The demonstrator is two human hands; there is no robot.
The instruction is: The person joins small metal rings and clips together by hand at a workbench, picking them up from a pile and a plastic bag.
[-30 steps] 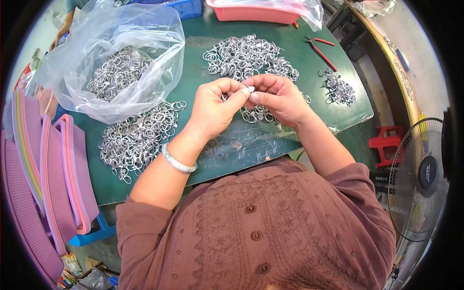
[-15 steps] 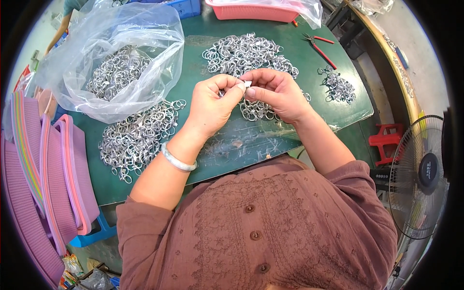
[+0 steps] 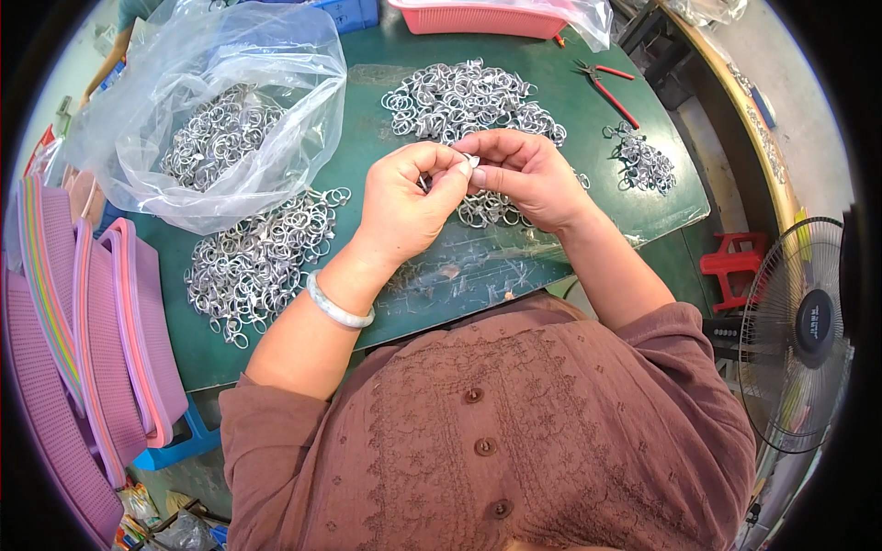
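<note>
Hands barely shifted, still raised over worktop (image 3: pixel 634 211). Left hand (image 3: pixel 404 207) and right hand (image 3: pixel 524 174) pinch one small ring (image 3: pixel 472 162) between fingertips, above ring pile (image 3: pixel 459 96). Best keep grip tight, elbows steady.

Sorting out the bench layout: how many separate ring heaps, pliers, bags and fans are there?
Loose ring heaps on the table: 3
Clear bag of rings: 1
Red-handled pliers: 1
Fan: 1
Total: 6

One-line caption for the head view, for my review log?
Both hands, left hand and right hand, pinch a small metal ring above ring piles on a green table.
</note>
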